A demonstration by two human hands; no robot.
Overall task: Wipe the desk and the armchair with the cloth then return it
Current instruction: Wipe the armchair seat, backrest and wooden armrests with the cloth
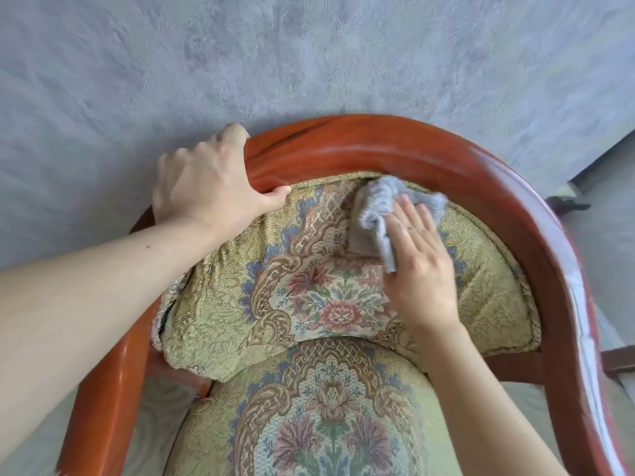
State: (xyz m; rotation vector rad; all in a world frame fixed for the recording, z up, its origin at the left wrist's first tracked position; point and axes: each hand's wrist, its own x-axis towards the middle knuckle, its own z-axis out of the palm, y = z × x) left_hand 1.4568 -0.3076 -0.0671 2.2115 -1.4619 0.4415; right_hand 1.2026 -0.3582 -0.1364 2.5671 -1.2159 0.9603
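The armchair (pixel 395 139) fills the view from above: a curved red-brown wooden frame around a green floral padded back and seat. My left hand (pixel 202 176) grips the top rail at its left end, fingers over the back, thumb on the padding side. A crumpled grey cloth (pixel 374 207) lies on the upper padded backrest just under the rail. My right hand (pixel 419 262) presses flat on the cloth with straight fingers. The desk is out of view.
Grey textured carpet (pixel 309 53) lies behind the chair. A dark piece of furniture (pixel 567 202) shows at the right edge, beyond the right armrest (pixel 580 304). The seat cushion (pixel 326 407) lies below my arms.
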